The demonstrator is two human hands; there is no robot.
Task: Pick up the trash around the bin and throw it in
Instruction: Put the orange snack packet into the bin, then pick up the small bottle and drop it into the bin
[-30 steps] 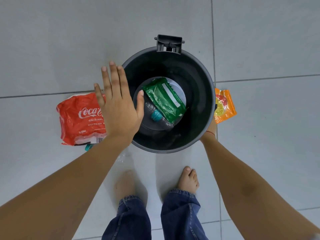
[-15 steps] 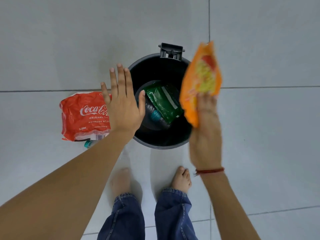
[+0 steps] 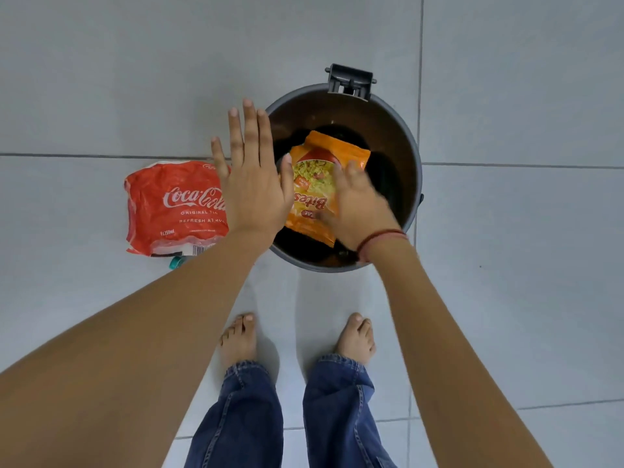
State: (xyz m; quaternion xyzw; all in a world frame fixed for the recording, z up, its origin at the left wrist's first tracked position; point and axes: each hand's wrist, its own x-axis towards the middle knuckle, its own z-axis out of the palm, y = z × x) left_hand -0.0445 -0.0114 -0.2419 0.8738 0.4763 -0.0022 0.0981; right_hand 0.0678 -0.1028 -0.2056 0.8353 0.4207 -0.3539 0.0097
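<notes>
A dark round bin (image 3: 413, 157) stands on the tiled floor in front of me. My right hand (image 3: 361, 211), blurred, is down inside the bin's mouth with its fingers on the right edge of an orange snack packet (image 3: 317, 177), which covers what lies deeper in the bin. My left hand (image 3: 253, 190) hovers flat with fingers apart over the bin's left rim, holding nothing. A red Coca-Cola plastic wrapper (image 3: 169, 207) lies on the floor just left of the bin, partly behind my left hand. A teal bottle cap (image 3: 175, 262) peeks out below it.
The bin's lid hinge (image 3: 351, 81) sticks out at its far rim. My bare feet (image 3: 238, 342) and jeans legs (image 3: 337, 417) are close to the bin's near side. Grey floor tiles surround everything.
My right hand took the orange packet from the floor at the bin's right, lifted it, and has now lowered it into the bin's mouth. The left hand stayed in place.
</notes>
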